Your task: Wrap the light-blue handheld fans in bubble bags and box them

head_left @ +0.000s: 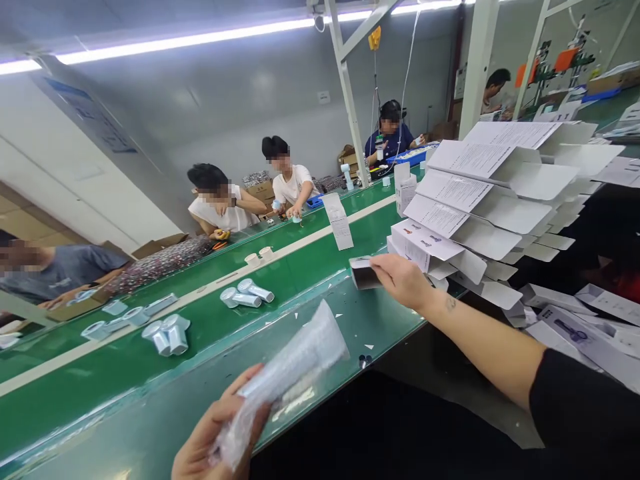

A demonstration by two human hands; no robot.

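The left hand [220,420] grasps one end of a bubble-wrapped piece [300,360] above the worktop's [165,410] near edge; a slack grip could drop it. The right hand [404,283] pinches a carton [364,273]; nudging the cartons stacked beyond might topple them.

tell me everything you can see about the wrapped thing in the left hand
The wrapped thing is long and pale bluish-white, in cloudy, see-through plastic that looks like bubble wrap. It slants up and away to the right, narrower near the left hand and flaring at the far end. The plastic is crumpled and glossy around the near end, where the fingers grip it. It is held over the teal work surface. The wrap hides what exactly is inside.
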